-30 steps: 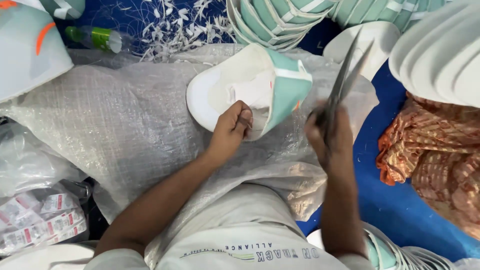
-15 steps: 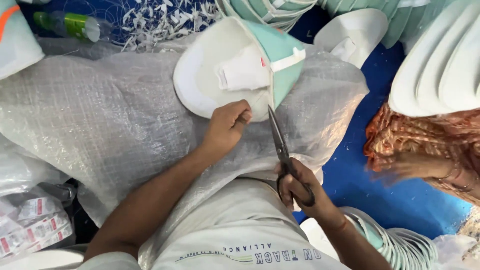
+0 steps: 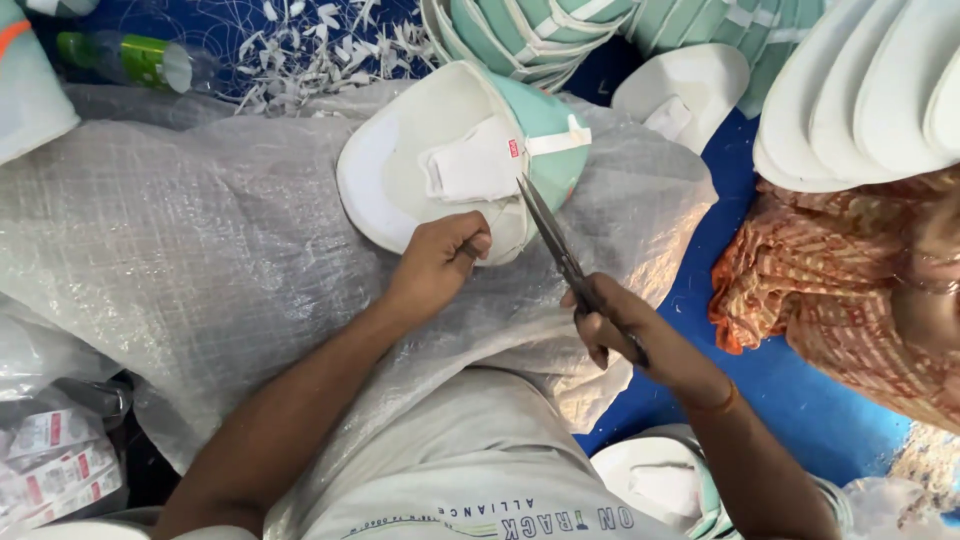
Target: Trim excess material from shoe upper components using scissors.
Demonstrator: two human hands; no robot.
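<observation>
A white and teal padded cap-like piece (image 3: 440, 165) lies on a woven plastic sack (image 3: 200, 260) spread over my lap. It has a white flap and a thin strap across it. My left hand (image 3: 435, 265) grips its near rim. My right hand (image 3: 615, 330) holds a pair of scissors (image 3: 555, 240), blades closed or nearly so, tips touching the piece beside the white flap.
Stacks of similar teal and white pieces (image 3: 560, 35) and white ones (image 3: 860, 100) sit at the top and right. White trimmings (image 3: 310, 45) litter the blue sheet beside a green bottle (image 3: 130, 60). Another person in orange patterned cloth (image 3: 830, 290) sits at right. Packets (image 3: 55, 465) lie at lower left.
The scissors came down from the upper right and their tips now rest on the piece. The piece shifted slightly under my left hand, with the white flap facing up.
</observation>
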